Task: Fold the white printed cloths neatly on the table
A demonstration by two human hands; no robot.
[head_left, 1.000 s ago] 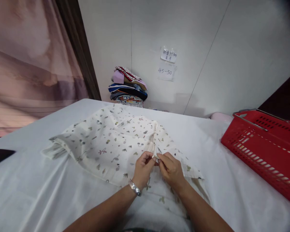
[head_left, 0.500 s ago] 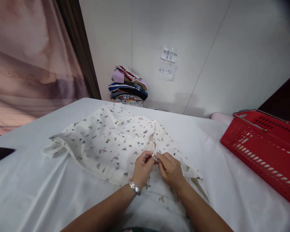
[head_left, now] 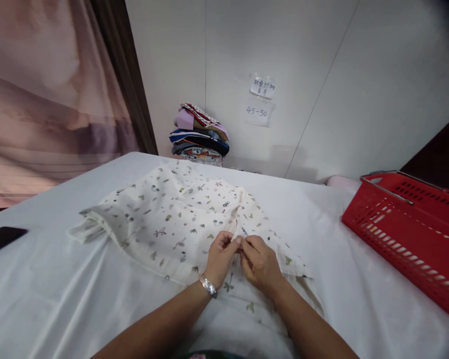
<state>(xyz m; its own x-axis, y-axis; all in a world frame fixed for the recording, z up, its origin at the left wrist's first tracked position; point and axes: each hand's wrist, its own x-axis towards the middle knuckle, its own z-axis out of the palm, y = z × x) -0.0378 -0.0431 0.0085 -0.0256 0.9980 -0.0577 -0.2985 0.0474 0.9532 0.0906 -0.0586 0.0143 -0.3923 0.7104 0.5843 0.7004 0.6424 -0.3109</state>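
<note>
A cream garment (head_left: 172,219) printed with small leaves and animals lies spread on the white-covered table (head_left: 52,294). My left hand (head_left: 220,259), with a silver bracelet at the wrist, pinches the garment's front edge near its middle. My right hand (head_left: 260,264) pinches the same edge right beside it, fingertips of both hands touching. Both hands are closed on the cloth. What lies between the fingertips is too small to make out.
A red plastic basket (head_left: 411,234) with metal handles stands at the right. A pile of folded clothes (head_left: 199,134) rests against the back wall under two paper notes (head_left: 261,99). A dark phone (head_left: 2,237) lies at the left edge. A pink curtain (head_left: 41,89) hangs at left.
Both hands have slid slightly nearer along the garment's front edge and pressed closer together. The garment has barely shifted.
</note>
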